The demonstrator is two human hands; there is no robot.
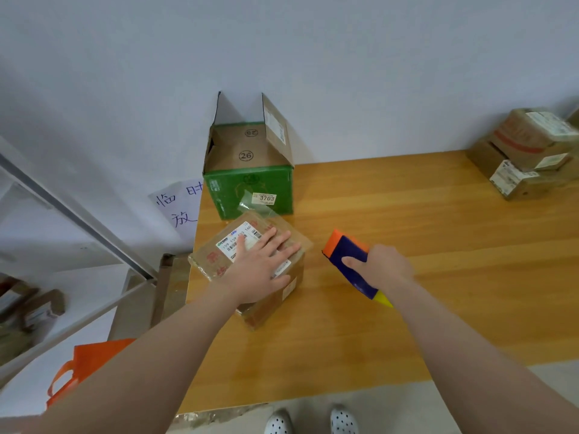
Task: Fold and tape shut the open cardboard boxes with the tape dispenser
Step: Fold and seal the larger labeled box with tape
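In the head view, my left hand (263, 264) lies flat with fingers spread on top of the small brown box (205, 261), left of centre in the frame, pressing its closed flaps down. My right hand (387, 267) grips the tape dispenser (344, 245), which sits low over the worktop (438, 214) just right of that box, orange end pointing away from me. A loose tail of clear tape (255, 206) stands up at the box's far edge, near the green box (247, 183), whose flaps are open at upper centre. I judge the seam is nearly done, so I should keep firm pressure on the lid and smooth that tail flat. When I move to the green box, I should fold its short flaps first and start the tape down one side wall.
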